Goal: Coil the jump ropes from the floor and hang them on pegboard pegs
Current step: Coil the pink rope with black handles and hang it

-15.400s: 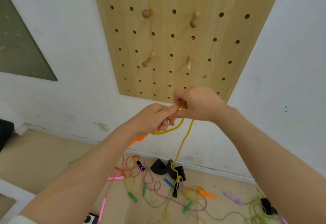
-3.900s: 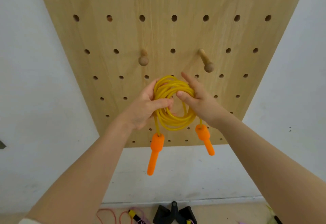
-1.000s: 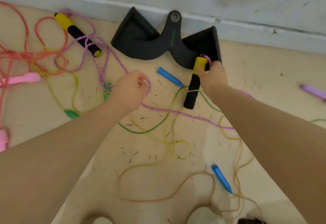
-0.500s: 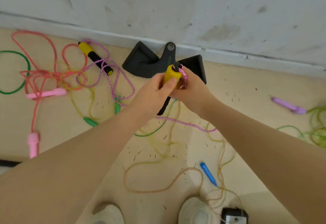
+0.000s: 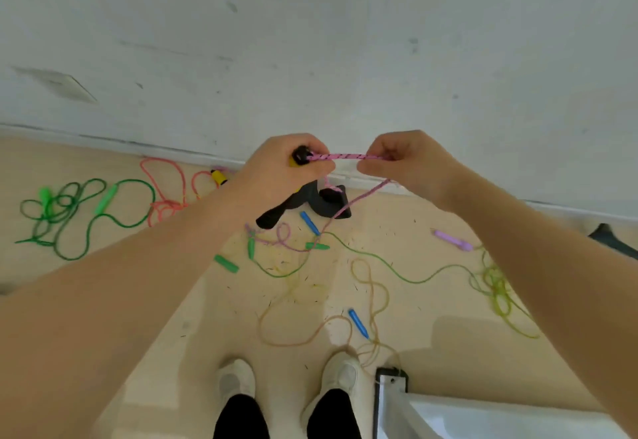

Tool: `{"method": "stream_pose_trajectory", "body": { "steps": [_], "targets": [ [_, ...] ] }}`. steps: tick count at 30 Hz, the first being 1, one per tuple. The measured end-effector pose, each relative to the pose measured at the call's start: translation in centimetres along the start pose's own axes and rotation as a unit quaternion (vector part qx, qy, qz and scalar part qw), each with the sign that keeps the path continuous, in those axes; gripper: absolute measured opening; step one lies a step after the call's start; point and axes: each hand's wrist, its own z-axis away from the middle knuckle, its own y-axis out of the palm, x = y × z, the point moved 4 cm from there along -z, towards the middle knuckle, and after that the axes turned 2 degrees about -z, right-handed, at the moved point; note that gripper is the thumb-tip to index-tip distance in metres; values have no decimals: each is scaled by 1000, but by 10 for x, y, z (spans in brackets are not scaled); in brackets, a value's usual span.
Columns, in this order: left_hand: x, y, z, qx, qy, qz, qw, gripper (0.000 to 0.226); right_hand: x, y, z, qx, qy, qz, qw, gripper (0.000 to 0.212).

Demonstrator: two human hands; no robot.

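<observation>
My left hand (image 5: pixel 279 176) grips the yellow-and-black handle (image 5: pixel 299 156) of the pink braided jump rope (image 5: pixel 345 156), raised in front of the wall. My right hand (image 5: pixel 404 165) pinches the same rope a short way from the handle, so a taut stretch runs between the hands. From the right hand the rope falls to the floor (image 5: pixel 193 317) and trails left to its other yellow handle (image 5: pixel 218 176) by the skirting. Other ropes lie tangled on the floor: a green one (image 5: pixel 69 210), a coral one (image 5: pixel 165 197), an olive one (image 5: pixel 497 293) and a tan one (image 5: pixel 310 335). The pegboard is out of view.
A black foam piece (image 5: pixel 324 202) lies against the wall under my hands. Blue handles (image 5: pixel 309 222), green handles (image 5: pixel 226 263) and a purple handle (image 5: pixel 452 240) are scattered about. My shoes (image 5: pixel 238 380) stand at the bottom, with a white frame corner (image 5: pixel 393 400) right of them.
I have stood up and lifted the handle from the floor. The handle went from my right hand into my left, and my hands drew apart, stretching a length of pink rope between them.
</observation>
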Motion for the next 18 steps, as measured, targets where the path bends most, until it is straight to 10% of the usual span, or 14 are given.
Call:
{"method": "stream_pose_trajectory", "body": {
  "steps": [7,15,18],
  "targets": [
    [-122,-53,92,119,-49,29,991,12,145,-53,97,24,-56,-72,996,18],
    [-239,-131,165,97,87,297,946,38,259,-77,179,-139,-124,153,971,39],
    [-249,-170,186,74,130,422,894,43,254,-101,212,-287,-59,-137,946,30]
  ]
}}
